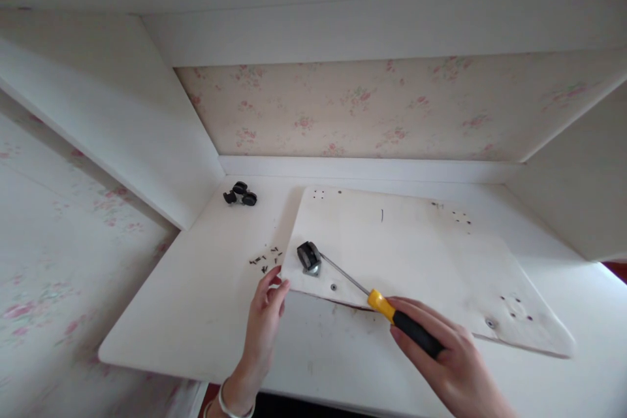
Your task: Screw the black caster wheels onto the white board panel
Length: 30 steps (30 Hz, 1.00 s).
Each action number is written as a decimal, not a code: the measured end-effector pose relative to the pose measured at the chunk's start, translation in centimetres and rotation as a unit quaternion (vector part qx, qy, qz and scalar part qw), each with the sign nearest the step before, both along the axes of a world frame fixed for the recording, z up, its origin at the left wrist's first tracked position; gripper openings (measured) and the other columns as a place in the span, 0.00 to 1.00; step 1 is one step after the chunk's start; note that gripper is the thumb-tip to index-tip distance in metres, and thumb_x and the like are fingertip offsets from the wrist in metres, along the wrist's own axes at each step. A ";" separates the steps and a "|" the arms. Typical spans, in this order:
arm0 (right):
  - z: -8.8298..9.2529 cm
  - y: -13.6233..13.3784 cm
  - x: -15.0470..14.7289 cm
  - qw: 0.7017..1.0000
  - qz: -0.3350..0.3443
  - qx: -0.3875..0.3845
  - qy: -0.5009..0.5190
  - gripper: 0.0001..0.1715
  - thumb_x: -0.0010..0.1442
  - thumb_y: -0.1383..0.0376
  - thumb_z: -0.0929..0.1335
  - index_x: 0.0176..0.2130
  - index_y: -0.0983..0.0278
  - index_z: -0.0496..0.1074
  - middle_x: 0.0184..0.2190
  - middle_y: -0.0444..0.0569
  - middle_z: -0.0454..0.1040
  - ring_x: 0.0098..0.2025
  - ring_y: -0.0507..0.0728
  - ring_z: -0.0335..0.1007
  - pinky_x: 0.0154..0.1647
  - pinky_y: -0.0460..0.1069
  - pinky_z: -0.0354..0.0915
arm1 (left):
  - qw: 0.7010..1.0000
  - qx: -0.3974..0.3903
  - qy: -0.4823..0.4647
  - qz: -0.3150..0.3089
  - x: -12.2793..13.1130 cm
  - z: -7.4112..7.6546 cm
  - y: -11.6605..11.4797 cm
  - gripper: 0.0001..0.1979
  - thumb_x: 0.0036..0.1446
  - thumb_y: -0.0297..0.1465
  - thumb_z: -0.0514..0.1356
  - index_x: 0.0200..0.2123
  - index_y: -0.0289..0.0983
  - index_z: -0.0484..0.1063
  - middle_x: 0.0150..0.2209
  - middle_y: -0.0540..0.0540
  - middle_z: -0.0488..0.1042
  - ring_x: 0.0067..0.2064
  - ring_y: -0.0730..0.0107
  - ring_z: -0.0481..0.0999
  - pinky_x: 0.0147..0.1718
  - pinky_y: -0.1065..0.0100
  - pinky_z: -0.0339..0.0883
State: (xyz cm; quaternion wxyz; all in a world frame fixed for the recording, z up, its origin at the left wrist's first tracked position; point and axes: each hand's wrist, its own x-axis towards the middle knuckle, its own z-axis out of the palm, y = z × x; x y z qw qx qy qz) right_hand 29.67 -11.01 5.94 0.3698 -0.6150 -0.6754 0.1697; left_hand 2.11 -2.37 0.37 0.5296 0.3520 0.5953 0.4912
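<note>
A white board (416, 255) with screw holes lies flat on the white desk (196, 300). A black caster wheel (309, 257) sits on the board's near left corner. My right hand (448, 356) grips a screwdriver (392, 313) with a black and yellow handle, and its metal tip reaches the caster's mounting plate. My left hand (264, 320) rests at the board's left corner with the fingertips pressed together against its edge. A bracelet circles that wrist.
Several small dark screws (265, 259) lie loose on the desk just left of the board. More black casters (240, 194) sit at the back left. Floral wallpaper backs the alcove, with white shelf panels on both sides and cabinets above.
</note>
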 end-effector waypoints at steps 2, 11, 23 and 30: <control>0.6 0.5 0.1 1.000 0.013 -0.018 0.006 0.16 0.62 0.61 0.69 0.50 0.58 0.78 0.48 0.51 0.80 0.45 0.57 0.79 0.45 0.45 0.74 | 1.000 -0.001 0.000 0.001 0.0 0.2 -0.1 0.28 0.50 0.47 0.68 0.52 0.41 0.74 0.36 0.50 0.71 0.28 0.76 0.63 0.26 0.70 0.58; 2.4 2.1 1.9 0.998 0.042 -0.035 -0.029 0.15 0.63 0.61 0.68 0.49 0.58 0.77 0.48 0.49 0.80 0.46 0.56 0.78 0.48 0.48 0.73 | 1.000 -0.006 -0.023 -0.007 0.1 0.3 -0.2 0.26 0.52 0.44 0.67 0.52 0.40 0.73 0.34 0.51 0.69 0.28 0.76 0.62 0.26 0.70 0.57; 7.9 4.2 3.6 0.989 0.072 -0.098 -0.083 0.13 0.62 0.59 0.69 0.45 0.59 0.80 0.40 0.48 0.81 0.34 0.53 0.76 0.33 0.45 0.70 | 0.998 -0.010 -0.056 -0.014 -0.2 0.1 -0.6 0.23 0.53 0.43 0.67 0.50 0.41 0.74 0.36 0.50 0.71 0.26 0.79 0.62 0.26 0.70 0.57; 9.9 5.4 2.8 0.990 0.066 -0.074 -0.101 0.10 0.56 0.62 0.72 0.38 0.59 0.82 0.27 0.43 0.79 0.22 0.48 0.67 0.22 0.43 0.63 | 0.995 -0.022 -0.088 -0.031 -0.5 -0.2 -0.7 0.22 0.51 0.44 0.68 0.45 0.38 0.76 0.33 0.51 0.71 0.26 0.76 0.65 0.25 0.70 0.57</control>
